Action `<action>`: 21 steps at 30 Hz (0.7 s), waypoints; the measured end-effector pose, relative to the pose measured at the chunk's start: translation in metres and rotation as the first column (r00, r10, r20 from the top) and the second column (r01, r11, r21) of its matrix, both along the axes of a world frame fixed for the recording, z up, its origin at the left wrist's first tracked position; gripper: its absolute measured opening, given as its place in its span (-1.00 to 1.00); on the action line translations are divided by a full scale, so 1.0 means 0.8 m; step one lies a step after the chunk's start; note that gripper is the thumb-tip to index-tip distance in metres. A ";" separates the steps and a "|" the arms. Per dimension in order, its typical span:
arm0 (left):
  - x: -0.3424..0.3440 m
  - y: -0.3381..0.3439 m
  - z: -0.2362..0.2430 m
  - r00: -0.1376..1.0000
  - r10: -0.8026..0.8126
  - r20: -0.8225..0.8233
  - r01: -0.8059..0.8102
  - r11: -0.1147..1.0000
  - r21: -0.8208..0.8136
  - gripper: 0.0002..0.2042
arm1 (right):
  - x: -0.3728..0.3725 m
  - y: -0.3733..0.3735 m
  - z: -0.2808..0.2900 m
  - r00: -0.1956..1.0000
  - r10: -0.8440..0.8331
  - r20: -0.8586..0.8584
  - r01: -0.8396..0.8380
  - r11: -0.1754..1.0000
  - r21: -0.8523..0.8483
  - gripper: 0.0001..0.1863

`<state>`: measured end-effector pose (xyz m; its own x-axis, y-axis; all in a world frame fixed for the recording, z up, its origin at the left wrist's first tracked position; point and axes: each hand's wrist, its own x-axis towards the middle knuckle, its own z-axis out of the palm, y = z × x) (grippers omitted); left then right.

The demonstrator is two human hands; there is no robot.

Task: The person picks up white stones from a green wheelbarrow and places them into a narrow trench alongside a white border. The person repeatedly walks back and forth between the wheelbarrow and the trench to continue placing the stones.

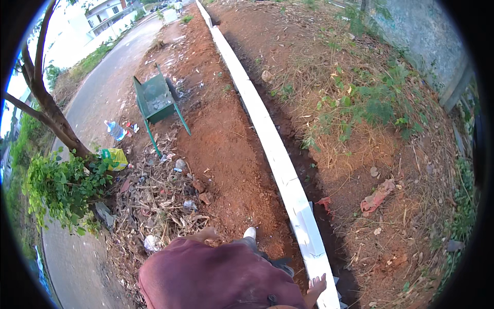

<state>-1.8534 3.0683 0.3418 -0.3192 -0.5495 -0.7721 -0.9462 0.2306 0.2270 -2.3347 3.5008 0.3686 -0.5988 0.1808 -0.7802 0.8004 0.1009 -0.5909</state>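
My right hand (317, 285) shows at the lower edge with its fingers spread, holding nothing, resting on or just over the long white curb (267, 139). My left hand (207, 235) pokes out past my maroon shirt (216, 278) over dry leaves and litter; its fingers are hidden. A white shoe tip (250, 233) stands on the red soil (226, 154) just left of the curb.
A narrow trench (309, 170) runs along the curb's right side. An overturned green wheelbarrow (154, 100), a plastic bottle (115, 130), a yellow bag (114, 157) and a tree trunk (49, 108) lie left, beside a paved road (103, 87). A reddish rag (378, 195) lies right.
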 end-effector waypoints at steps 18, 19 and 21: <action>0.155 -0.156 -0.017 0.338 0.932 -0.128 -0.939 0.344 0.021 -0.48 | 0.048 -0.749 -0.057 -0.104 0.943 0.317 -0.961 -0.177 0.213 -0.66; 0.158 -0.194 -0.021 0.320 0.936 -0.146 -0.947 0.322 -0.011 -0.47 | 0.046 -0.795 -0.074 -0.092 0.935 0.343 -0.961 -0.173 0.213 -0.66; 0.151 -0.274 0.005 0.057 0.995 -0.084 -0.998 0.057 -0.004 -0.47 | 0.040 -0.889 -0.094 -0.043 0.916 0.398 -0.964 -0.143 0.225 -0.65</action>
